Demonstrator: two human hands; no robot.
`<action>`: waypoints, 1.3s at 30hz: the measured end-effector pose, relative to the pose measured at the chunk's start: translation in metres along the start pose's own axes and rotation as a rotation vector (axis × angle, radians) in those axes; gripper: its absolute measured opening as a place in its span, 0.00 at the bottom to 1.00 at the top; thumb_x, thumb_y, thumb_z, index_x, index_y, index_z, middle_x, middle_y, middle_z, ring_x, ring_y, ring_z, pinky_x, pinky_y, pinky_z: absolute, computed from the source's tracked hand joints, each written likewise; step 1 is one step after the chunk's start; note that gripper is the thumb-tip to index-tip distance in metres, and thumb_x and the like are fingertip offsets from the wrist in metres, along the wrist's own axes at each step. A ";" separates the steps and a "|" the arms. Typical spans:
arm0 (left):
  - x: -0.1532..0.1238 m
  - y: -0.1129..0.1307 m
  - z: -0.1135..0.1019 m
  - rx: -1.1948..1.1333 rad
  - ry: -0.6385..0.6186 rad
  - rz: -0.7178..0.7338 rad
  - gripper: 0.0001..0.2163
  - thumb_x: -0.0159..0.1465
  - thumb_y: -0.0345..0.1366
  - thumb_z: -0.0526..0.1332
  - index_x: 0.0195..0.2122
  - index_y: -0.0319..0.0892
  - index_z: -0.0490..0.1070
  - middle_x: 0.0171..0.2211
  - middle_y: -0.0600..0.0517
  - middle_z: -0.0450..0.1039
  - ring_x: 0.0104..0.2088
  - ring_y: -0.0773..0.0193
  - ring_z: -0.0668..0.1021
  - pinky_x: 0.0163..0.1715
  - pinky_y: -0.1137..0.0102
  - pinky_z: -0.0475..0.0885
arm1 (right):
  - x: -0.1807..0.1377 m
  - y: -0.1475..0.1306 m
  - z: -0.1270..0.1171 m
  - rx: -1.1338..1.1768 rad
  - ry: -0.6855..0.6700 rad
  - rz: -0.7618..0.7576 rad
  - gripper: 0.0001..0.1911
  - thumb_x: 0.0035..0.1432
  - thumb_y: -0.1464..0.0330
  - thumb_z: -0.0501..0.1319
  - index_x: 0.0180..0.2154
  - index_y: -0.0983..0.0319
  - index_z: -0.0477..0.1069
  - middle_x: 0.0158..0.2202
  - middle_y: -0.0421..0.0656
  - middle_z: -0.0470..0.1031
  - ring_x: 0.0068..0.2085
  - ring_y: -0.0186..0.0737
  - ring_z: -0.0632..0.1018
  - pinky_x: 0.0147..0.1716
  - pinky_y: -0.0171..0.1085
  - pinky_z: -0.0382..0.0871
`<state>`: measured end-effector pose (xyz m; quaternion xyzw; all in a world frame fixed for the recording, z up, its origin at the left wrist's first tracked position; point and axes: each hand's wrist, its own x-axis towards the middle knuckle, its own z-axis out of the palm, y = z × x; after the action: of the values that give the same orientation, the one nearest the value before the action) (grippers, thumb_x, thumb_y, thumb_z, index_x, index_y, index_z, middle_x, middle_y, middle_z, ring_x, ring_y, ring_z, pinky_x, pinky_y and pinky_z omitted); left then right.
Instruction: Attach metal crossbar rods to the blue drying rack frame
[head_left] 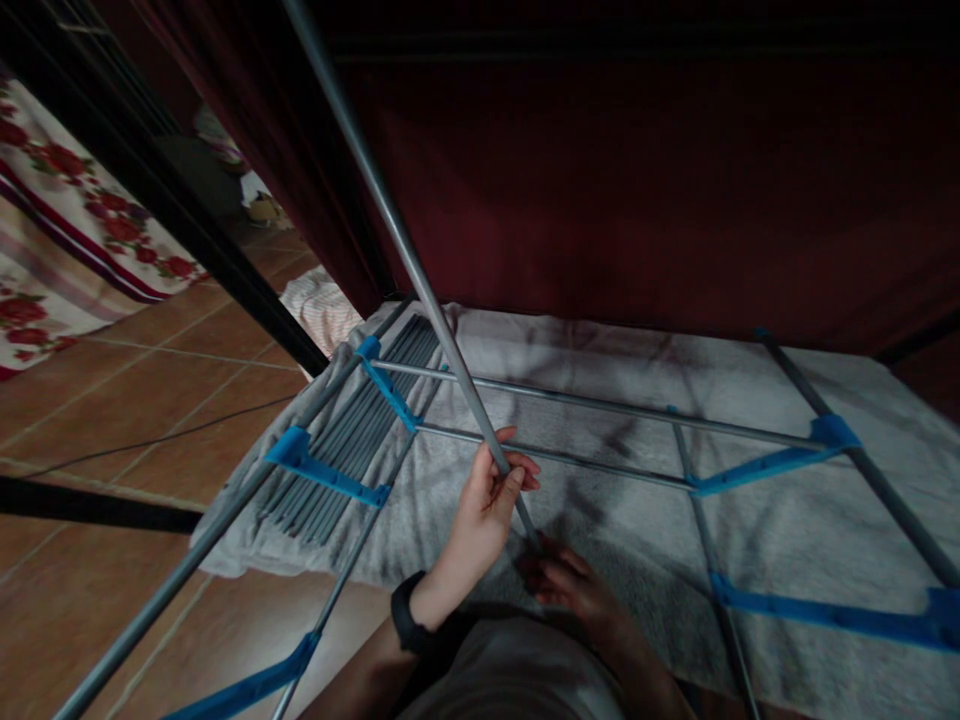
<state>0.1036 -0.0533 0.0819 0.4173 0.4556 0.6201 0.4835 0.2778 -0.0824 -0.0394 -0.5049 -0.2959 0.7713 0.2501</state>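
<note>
A long grey metal rod (405, 250) slants from the top of the view down to my lap. My left hand (484, 510) is closed around it partway along, thumb and fingers pinching it. My right hand (574, 590) sits lower, in shadow, closed at the rod's bottom end. Under both hands lies a grey drying-rack frame (600, 405) with blue plastic joints (772, 465), spread over a grey towel (600, 350). A bundle of grey rods (352, 440) rests in the frame's left section.
Brown tiled floor (150, 400) stretches to the left, crossed by a thin cable. A flowered cloth (60, 230) hangs at far left. A dark red curtain (637, 180) fills the back. A black bar (150, 190) runs diagonally at left.
</note>
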 end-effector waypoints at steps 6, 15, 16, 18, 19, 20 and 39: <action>0.002 0.007 0.000 0.021 -0.006 0.013 0.19 0.69 0.43 0.64 0.59 0.48 0.65 0.38 0.53 0.76 0.36 0.64 0.78 0.41 0.66 0.74 | 0.006 0.007 -0.006 0.001 0.013 -0.020 0.32 0.38 0.47 0.76 0.45 0.53 0.80 0.41 0.48 0.83 0.42 0.53 0.82 0.46 0.53 0.74; 0.002 0.010 -0.003 0.169 -0.024 0.063 0.16 0.71 0.38 0.60 0.59 0.47 0.67 0.37 0.53 0.75 0.33 0.65 0.75 0.37 0.68 0.70 | 0.009 0.006 -0.009 -0.009 0.034 -0.029 0.30 0.35 0.44 0.76 0.38 0.53 0.81 0.40 0.48 0.82 0.41 0.54 0.81 0.45 0.52 0.74; 0.002 0.009 -0.004 0.178 -0.020 0.068 0.16 0.71 0.38 0.60 0.59 0.47 0.68 0.37 0.53 0.75 0.33 0.65 0.75 0.37 0.68 0.70 | 0.009 0.007 -0.009 -0.003 0.036 -0.031 0.30 0.35 0.44 0.76 0.38 0.53 0.81 0.40 0.49 0.82 0.41 0.54 0.81 0.44 0.52 0.74; 0.002 0.009 -0.004 0.189 -0.006 0.076 0.15 0.70 0.38 0.61 0.58 0.47 0.69 0.37 0.52 0.75 0.33 0.65 0.75 0.36 0.68 0.70 | 0.010 0.008 -0.011 0.009 0.043 -0.035 0.31 0.34 0.43 0.76 0.37 0.54 0.80 0.40 0.49 0.83 0.41 0.53 0.81 0.43 0.51 0.74; 0.003 0.008 -0.004 0.196 -0.002 0.075 0.15 0.70 0.38 0.61 0.57 0.47 0.69 0.37 0.52 0.75 0.33 0.65 0.75 0.36 0.68 0.70 | 0.011 0.009 -0.011 0.013 0.045 -0.039 0.31 0.34 0.43 0.76 0.37 0.54 0.80 0.40 0.49 0.83 0.40 0.53 0.81 0.43 0.51 0.74; 0.003 0.008 -0.005 0.205 -0.003 0.073 0.14 0.70 0.38 0.61 0.57 0.47 0.70 0.37 0.52 0.75 0.32 0.65 0.74 0.36 0.68 0.70 | 0.011 0.009 -0.012 0.013 0.048 -0.041 0.31 0.34 0.43 0.76 0.37 0.54 0.80 0.40 0.49 0.82 0.40 0.53 0.81 0.43 0.51 0.74; 0.002 -0.007 -0.017 0.456 -0.084 0.123 0.12 0.69 0.33 0.60 0.50 0.48 0.80 0.39 0.47 0.83 0.41 0.55 0.82 0.47 0.60 0.75 | 0.009 0.009 -0.022 0.035 0.144 -0.123 0.33 0.38 0.43 0.76 0.41 0.58 0.80 0.41 0.49 0.83 0.40 0.52 0.82 0.44 0.51 0.76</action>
<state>0.0879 -0.0531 0.0715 0.5679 0.5372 0.5116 0.3566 0.2939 -0.0787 -0.0583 -0.5354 -0.2941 0.7213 0.3263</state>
